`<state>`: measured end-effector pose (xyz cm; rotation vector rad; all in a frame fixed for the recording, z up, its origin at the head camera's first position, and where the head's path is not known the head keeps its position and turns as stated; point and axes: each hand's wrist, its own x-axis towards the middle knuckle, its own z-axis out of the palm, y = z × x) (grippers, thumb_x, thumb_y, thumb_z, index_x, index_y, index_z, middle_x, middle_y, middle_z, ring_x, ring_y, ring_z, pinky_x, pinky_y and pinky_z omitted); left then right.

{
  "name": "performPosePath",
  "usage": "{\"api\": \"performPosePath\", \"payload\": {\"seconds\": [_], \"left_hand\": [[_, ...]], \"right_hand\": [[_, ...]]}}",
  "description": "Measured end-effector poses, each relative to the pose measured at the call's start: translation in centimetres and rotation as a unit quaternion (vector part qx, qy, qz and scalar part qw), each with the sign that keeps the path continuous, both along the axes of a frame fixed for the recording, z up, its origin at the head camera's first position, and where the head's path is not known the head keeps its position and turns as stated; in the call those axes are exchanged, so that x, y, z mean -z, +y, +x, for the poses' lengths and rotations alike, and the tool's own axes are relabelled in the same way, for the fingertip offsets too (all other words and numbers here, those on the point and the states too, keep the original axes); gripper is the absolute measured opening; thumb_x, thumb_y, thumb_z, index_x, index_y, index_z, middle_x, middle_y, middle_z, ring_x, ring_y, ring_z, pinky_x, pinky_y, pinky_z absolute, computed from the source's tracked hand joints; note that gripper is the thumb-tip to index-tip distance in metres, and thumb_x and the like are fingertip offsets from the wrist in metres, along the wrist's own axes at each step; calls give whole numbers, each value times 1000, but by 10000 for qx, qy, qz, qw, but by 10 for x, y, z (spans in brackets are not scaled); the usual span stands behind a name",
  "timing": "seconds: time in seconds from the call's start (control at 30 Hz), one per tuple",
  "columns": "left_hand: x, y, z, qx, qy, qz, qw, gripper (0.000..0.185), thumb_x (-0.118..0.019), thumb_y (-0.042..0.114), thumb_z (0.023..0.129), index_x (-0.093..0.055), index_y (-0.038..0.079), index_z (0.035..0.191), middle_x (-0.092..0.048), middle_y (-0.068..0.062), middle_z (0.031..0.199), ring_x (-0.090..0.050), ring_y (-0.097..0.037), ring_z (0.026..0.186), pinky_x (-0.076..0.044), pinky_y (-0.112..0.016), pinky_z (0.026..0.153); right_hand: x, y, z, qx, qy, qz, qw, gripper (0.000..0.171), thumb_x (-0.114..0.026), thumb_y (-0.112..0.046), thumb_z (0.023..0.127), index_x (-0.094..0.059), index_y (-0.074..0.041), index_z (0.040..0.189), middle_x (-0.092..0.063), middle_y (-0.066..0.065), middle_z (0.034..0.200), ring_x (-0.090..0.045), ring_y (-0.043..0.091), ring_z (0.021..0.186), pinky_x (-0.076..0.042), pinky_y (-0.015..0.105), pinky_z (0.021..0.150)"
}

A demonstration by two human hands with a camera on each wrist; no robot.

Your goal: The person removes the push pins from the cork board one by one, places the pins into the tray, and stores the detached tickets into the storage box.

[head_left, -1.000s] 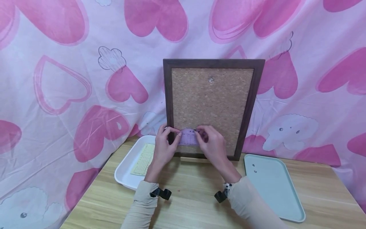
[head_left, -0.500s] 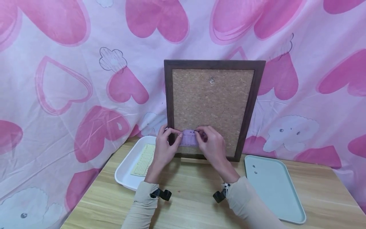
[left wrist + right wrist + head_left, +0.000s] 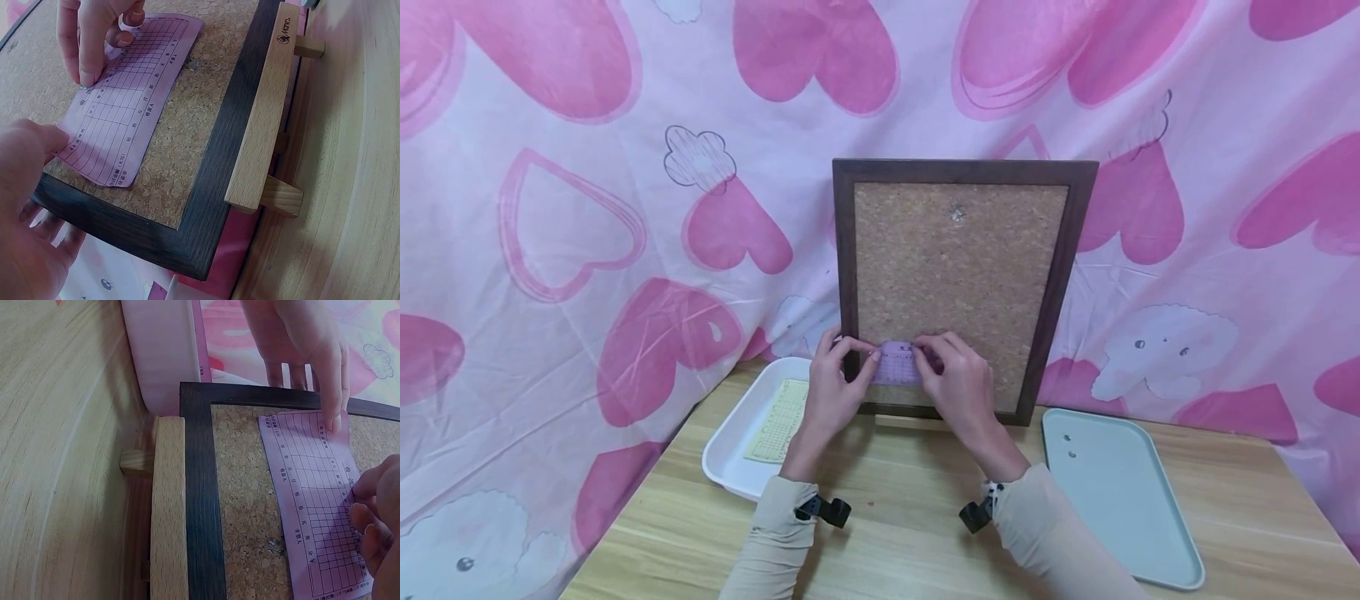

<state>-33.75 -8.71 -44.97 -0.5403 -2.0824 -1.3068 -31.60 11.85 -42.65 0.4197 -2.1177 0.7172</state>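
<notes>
A purple printed form slip (image 3: 897, 364) lies against the lower left of the cork board (image 3: 958, 275), which stands upright in a dark frame. At the slip's left end, my left hand (image 3: 835, 375) holds it to the cork with a fingertip, while other fingers reach behind the frame edge (image 3: 250, 394). My right hand (image 3: 958, 375) pinches a small clear push pin (image 3: 84, 87) at the slip's upper edge; its fingertips mostly hide the pin. In the right wrist view, the slip (image 3: 312, 487) curves slightly off the board.
A white tray (image 3: 718, 467) with a yellow printed slip (image 3: 775, 425) stands at left. On the right lies a pale green tray (image 3: 1127, 500) bearing two small pins (image 3: 1070, 446). A clear shiny cluster (image 3: 957, 214) sits high on the cork. A wooden stand (image 3: 265, 112) supports the frame.
Both hands keep their places at the slip, with only slight finger movement by the right hand. The whole head view has shifted slightly.
</notes>
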Motion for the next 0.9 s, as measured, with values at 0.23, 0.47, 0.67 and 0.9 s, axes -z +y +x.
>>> {"api": "performPosePath", "payload": {"seconds": [0.23,0.47,0.67,0.9], "left_hand": [[0,-1,1,24,-36,-22,10000,11,-82,23,98,-79,14,101,-63,-12,139,-60,-29,134,-48,-48,115],[0,-1,0,49,-64,15,10000,10,-82,23,97,-79,14,101,-63,-11,140,-60,-29,135,-47,-48,115],[0,-1,0,76,-52,21,10000,11,-82,24,97,-79,14,101,-63,-11,140,-60,-28,134,-48,-48,114],[0,-1,0,41,-76,-11,10000,11,-82,24,98,-78,14,100,-62,-11,139,-61,-29,133,-49,-48,114]], "right_hand": [[1,-1,0,-18,-47,-6,10000,8,-83,-15,96,-82,-13,103,-79,2,94,-74,14,75,-61,34,63],[2,-1,0,-19,-109,-28,9999,7,-82,-16,96,-80,-15,102,-78,1,94,-73,13,74,-60,33,63],[1,-1,0,-47,-122,-94,9999,7,-83,-17,96,-80,-14,101,-78,0,92,-73,12,73,-60,33,63],[0,-2,0,-28,-148,-65,9999,8,-83,-17,96,-80,-14,103,-78,1,93,-73,13,75,-61,32,64]]}}
